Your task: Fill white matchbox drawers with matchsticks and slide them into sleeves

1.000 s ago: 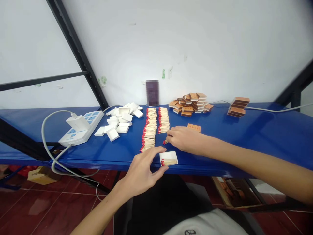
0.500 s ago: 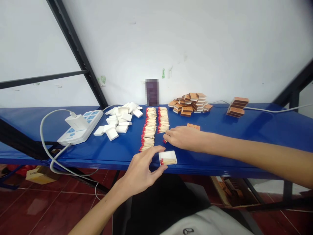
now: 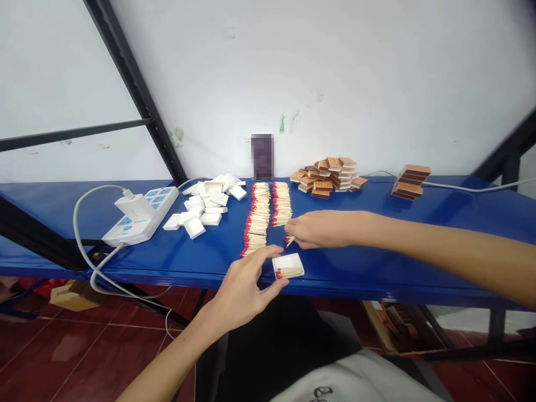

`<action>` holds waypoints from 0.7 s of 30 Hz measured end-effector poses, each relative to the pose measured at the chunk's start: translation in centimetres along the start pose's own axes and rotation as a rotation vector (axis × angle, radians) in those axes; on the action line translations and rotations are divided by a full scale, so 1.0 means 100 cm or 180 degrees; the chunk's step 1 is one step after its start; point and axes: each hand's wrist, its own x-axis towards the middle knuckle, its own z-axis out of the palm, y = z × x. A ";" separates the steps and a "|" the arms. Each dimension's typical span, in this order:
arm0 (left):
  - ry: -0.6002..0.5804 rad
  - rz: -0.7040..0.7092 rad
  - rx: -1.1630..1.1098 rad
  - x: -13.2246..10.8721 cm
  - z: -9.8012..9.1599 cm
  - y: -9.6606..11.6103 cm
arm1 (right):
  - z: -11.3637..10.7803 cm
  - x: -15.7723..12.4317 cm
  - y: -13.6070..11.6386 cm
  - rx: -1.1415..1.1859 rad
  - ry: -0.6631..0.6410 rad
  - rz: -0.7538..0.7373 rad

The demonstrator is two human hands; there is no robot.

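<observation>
My left hand [image 3: 247, 282] steadies a small white matchbox tray [image 3: 288, 261] at the shelf's front edge, thumb along its near side and index finger at its far side. A few red-tipped matches lie along the near side of the tray. Just beyond it, my right hand [image 3: 310, 229] is closed, pinching a few matches [image 3: 289, 240] whose red heads stick out to the left. Beside the hands run two rows of matches, a longer left row [image 3: 257, 218] and a shorter right row [image 3: 282, 204], heads pointing left.
White empty trays [image 3: 209, 201] are heaped to the left, near a power strip [image 3: 142, 218] with a plugged charger and cable. Orange-brown matchbox sleeves [image 3: 330, 176] pile up at the back; more boxes [image 3: 410, 181] are stacked to the right. A blurred dark object [image 3: 262, 157] leans on the wall.
My right hand has shifted slightly, and the matches in its fingers now show more plainly. An orange matchbox sleeve behind that hand is now hidden. The left hand stays at the tray.
</observation>
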 end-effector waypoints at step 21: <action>-0.0007 -0.0112 0.0063 0.000 0.000 0.001 | 0.003 -0.007 0.037 0.1148 0.0285 -0.0368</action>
